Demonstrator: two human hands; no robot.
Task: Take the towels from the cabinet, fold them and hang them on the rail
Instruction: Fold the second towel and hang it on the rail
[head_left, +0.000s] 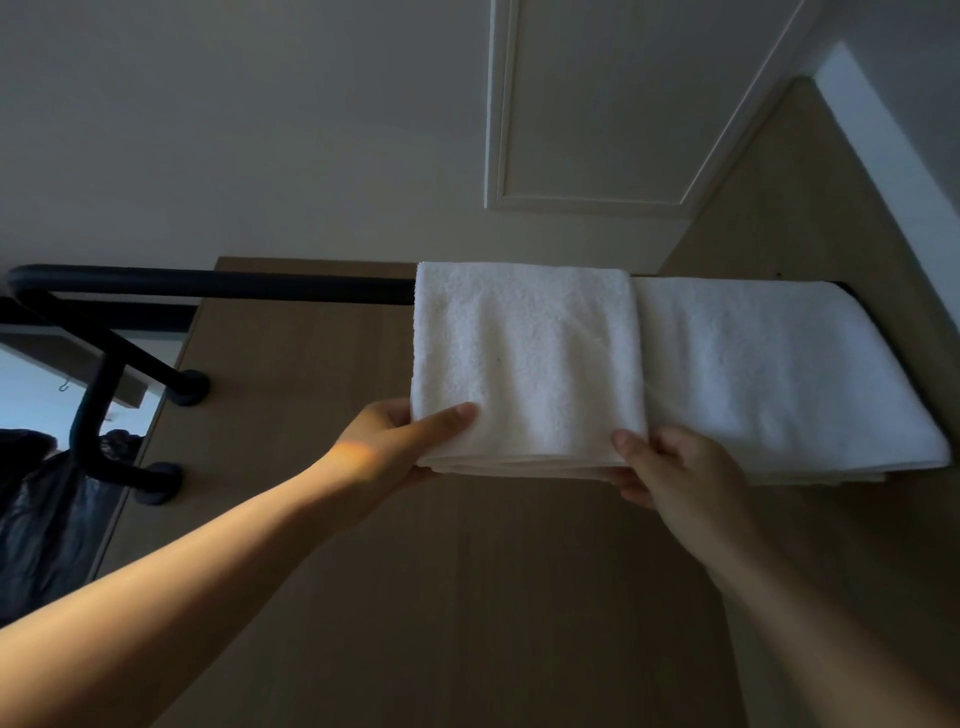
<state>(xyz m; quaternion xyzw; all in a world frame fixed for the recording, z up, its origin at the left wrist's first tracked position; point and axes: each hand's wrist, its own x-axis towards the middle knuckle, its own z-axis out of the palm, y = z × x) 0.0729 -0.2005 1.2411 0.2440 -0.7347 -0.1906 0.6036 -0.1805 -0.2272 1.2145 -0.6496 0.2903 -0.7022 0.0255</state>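
The head camera looks up at a black rail (208, 286) fixed to a wooden wall panel (467, 597). The rail is a thick round bar. It bends at its left end and meets the panel on two round feet (189, 388).

Two folded white towels hang over the rail, side by side. The left towel (524, 353) hangs near the middle of the rail. The right towel (779, 374) hangs just beside it, at the right end. The edges of the two towels touch, and the left towel lies a little over the right one. The left part of the rail is bare.

Both hands hold the left towel at its bottom edge. The left hand (395, 447) pinches the bottom left corner, with the thumb on the front of the towel and the fingers behind it. The right hand (670, 467) grips the bottom right corner, with the thumb on the front and the fingers curled under the edge. Both arms reach up from the bottom of the picture.

Left of the wooden panel is a mirror (31, 395). A dark shiny bag (36, 519) shows in it. Above the towels is a white door panel (587, 104) with a raised frame.
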